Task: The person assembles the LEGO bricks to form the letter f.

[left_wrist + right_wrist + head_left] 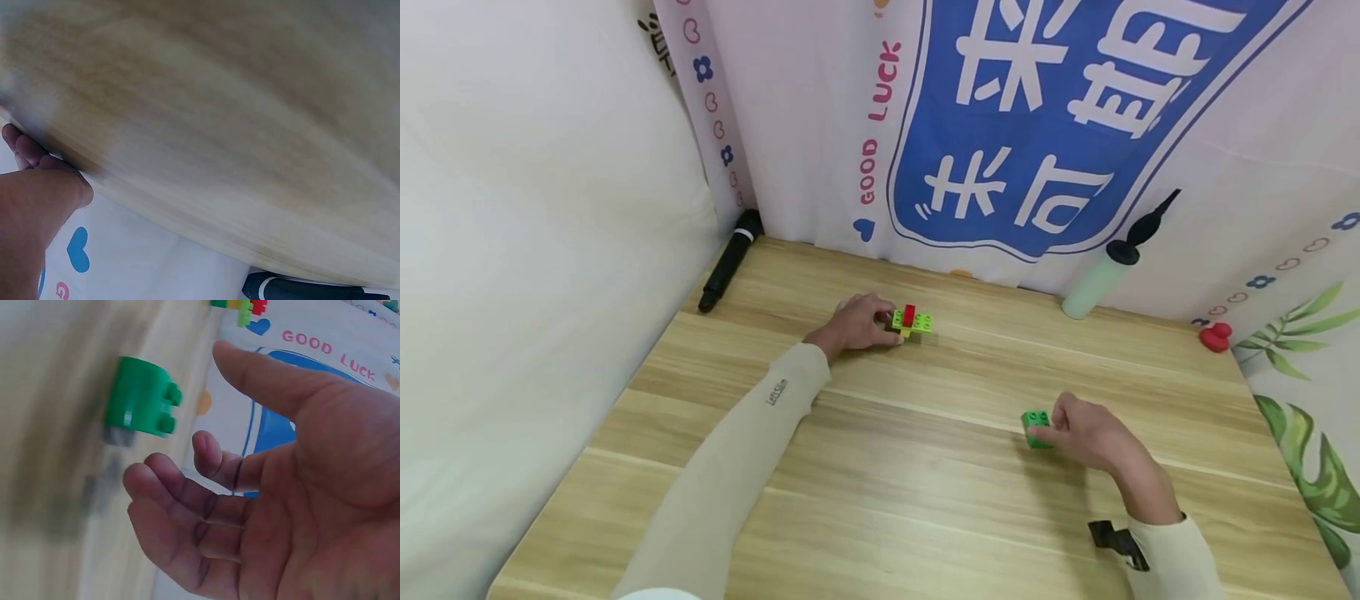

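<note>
My left hand (859,323) is at the back of the table, with bent fingers and thumb around the left end of a small toy-brick build (922,322). The build has a lime plate, a red brick on top and yellow below; the grip is partly hidden. In the left wrist view, only part of the left hand (37,194) shows, without the build. On the right, my right hand (1093,429) is beside a green toy brick (1036,419) with round studs. The right wrist view shows this green brick (139,397) apart from the loosely bent fingers (169,531).
A black cylindrical object (728,262) lies at the back left corner. A pale green pump with a black nozzle (1093,283) stands against the printed curtain (820,125). Farther right is a small red object (1215,336). White fabric (550,208) borders the left side.
</note>
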Demonstrator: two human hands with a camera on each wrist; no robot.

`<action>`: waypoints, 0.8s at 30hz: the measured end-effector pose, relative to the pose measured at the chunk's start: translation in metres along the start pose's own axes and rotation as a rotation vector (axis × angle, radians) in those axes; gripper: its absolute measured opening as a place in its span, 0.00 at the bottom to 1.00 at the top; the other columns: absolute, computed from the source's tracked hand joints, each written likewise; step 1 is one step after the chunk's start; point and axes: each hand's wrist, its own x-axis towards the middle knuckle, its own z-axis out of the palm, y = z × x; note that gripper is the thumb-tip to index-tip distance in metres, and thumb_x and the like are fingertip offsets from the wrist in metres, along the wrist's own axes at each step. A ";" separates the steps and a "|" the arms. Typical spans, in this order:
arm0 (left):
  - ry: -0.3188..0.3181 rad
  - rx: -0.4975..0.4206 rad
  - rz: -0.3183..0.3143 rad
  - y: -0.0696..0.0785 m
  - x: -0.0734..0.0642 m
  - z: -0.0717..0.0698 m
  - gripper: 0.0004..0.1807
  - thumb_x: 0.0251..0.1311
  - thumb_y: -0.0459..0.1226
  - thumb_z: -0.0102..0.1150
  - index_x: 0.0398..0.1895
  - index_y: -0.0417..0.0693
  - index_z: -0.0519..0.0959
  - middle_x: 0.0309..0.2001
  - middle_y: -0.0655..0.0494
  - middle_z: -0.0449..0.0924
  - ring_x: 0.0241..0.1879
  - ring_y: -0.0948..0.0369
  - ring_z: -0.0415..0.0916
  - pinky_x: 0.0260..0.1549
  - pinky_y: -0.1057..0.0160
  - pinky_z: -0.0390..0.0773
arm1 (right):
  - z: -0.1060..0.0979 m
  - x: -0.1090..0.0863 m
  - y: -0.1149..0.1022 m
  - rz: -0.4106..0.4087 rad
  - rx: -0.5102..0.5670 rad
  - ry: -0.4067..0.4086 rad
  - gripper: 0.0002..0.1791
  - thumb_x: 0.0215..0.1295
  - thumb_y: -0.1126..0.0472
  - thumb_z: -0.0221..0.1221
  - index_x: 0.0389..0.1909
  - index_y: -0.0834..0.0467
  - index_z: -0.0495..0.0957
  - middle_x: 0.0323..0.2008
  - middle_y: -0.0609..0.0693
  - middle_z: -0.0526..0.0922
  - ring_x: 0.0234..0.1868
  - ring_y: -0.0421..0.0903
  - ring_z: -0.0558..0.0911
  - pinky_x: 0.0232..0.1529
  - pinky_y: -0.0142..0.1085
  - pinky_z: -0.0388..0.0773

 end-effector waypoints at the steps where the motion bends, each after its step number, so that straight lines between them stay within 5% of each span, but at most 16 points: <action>1: -0.001 -0.001 -0.002 0.000 0.000 0.000 0.18 0.63 0.52 0.75 0.48 0.54 0.87 0.52 0.53 0.87 0.58 0.53 0.78 0.63 0.44 0.66 | 0.004 -0.001 0.001 0.010 0.003 -0.002 0.25 0.76 0.43 0.64 0.43 0.61 0.68 0.35 0.53 0.74 0.35 0.48 0.73 0.35 0.39 0.71; 11: 0.000 -0.006 0.009 -0.001 -0.001 0.001 0.18 0.63 0.52 0.76 0.49 0.54 0.87 0.51 0.55 0.88 0.57 0.53 0.78 0.64 0.44 0.66 | 0.022 0.007 0.003 0.058 -0.007 0.047 0.37 0.73 0.36 0.65 0.56 0.67 0.67 0.40 0.59 0.77 0.37 0.51 0.75 0.36 0.40 0.73; 24: 0.004 -0.007 0.008 0.000 0.000 0.000 0.17 0.63 0.52 0.76 0.47 0.54 0.87 0.50 0.55 0.88 0.56 0.54 0.77 0.62 0.45 0.66 | 0.021 0.021 0.000 0.095 -0.058 0.115 0.35 0.75 0.44 0.65 0.63 0.69 0.66 0.40 0.61 0.82 0.36 0.51 0.77 0.35 0.40 0.73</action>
